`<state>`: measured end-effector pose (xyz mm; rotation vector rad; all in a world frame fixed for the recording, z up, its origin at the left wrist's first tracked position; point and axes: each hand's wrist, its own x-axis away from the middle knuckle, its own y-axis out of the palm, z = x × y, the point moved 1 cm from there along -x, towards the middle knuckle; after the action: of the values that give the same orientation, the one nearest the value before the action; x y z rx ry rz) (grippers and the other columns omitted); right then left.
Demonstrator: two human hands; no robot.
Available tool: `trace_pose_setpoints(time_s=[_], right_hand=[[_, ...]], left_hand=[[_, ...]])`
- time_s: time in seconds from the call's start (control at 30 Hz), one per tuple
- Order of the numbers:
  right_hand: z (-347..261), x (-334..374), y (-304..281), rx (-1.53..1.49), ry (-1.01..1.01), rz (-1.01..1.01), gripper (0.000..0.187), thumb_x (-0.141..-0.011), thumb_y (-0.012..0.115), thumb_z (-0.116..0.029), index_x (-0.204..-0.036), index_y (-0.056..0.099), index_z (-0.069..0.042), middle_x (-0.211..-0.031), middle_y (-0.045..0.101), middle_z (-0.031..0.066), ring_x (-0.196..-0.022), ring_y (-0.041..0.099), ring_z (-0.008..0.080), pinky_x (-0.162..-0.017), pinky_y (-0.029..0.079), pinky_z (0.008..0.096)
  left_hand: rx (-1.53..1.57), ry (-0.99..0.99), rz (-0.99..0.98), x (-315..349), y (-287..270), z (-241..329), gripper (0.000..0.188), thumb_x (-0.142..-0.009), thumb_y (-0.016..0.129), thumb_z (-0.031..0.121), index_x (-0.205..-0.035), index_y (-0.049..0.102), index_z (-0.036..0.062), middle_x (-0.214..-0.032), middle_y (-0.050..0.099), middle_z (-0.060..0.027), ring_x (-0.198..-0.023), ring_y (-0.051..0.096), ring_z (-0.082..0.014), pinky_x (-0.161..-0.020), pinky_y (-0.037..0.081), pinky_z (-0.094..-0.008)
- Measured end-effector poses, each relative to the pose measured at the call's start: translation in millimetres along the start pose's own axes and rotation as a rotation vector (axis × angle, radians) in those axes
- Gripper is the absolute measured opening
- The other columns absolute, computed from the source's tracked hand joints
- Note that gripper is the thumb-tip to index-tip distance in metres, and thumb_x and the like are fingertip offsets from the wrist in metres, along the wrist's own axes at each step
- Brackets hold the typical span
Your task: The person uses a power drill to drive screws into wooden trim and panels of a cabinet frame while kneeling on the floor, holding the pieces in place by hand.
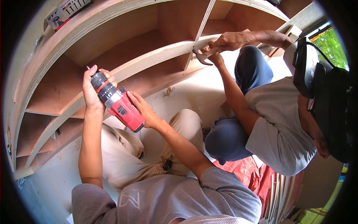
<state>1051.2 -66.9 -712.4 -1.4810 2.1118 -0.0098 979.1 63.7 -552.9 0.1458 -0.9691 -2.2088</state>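
A red and black cordless drill (123, 110) is held up in front of the wooden shelving, its chuck toward the upper left. My left hand (93, 89) wraps round the drill's black and silver front end, and a short metal tip shows above the thumb. On the other side, my right hand (145, 112) grips the drill near its rear; the handle is mostly hidden behind the body. Beyond the drill runs a long curved wooden strip (156, 56) along the front of the shelving.
At the right a co-worker crouches, holding a claw hammer (203, 56) against the wooden frame. Curved shelving (123, 39) with several compartments fills the far side. A box with pictured screws (69, 13) sits on its top. Red sheeting (242, 175) and wood strips (278, 194) lie at lower right.
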Motion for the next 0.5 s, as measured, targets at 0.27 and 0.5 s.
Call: trace_pose_setpoints(time_s=[0.27,0.5], right_hand=[[4.5,0.5,4.7,-0.016,0.009,-0.002,0.092,-0.064,0.074,-0.024,-0.139,0.023,-0.006,-0.136,0.029,0.0236,-0.122,0.035,0.0409,-0.102,0.032,0.0425],[8.3,-2.0,11.6,-0.020,0.009,0.001,0.089,-0.066,0.072,-0.020,-0.140,0.023,-0.007,-0.136,0.029,0.0233,-0.123,0.034,0.0405,-0.102,0.032,0.0423]], left_hand=[[-0.029,0.007,0.031,-1.0,-5.4,-0.9,0.036,-0.081,0.053,0.034,-0.064,0.050,0.0028,-0.064,0.045,-0.0045,-0.052,0.037,-0.0105,-0.047,0.033,-0.0232],[-0.049,0.002,0.030,-0.1,-8.3,0.5,0.037,-0.081,0.053,0.035,-0.064,0.051,0.0022,-0.063,0.045,-0.0040,-0.051,0.036,-0.0104,-0.047,0.032,-0.0231]])
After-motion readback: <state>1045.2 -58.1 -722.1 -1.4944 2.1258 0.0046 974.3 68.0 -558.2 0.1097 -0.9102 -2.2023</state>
